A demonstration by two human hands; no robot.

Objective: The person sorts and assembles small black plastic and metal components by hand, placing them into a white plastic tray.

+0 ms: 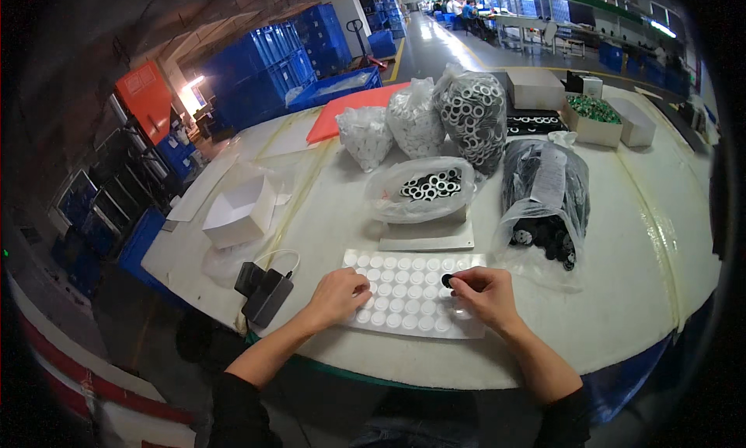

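A white sheet point(371, 260) lies flat before me, covered with rows of round white stickers or pads. My right hand point(488, 291) is over its right side, pinching a small black disc point(447, 280) between thumb and fingertips. My left hand point(339, 294) rests on the sheet's left edge, its fingers curled together; whatever they hold, if anything, is hidden. Past the sheet, an opened clear bag point(420, 190) of black-and-white rings sits on a white box point(427, 235). To the right, a large bag point(544, 185) lies open toward me with black discs point(542, 238) at its mouth.
Filled clear bags point(471, 114) stand at the back beside a red sheet point(350, 110). A box of green parts point(594, 122) is at the back right. On the left are an empty white box point(241, 211) and a black device point(266, 296) with a white cable.
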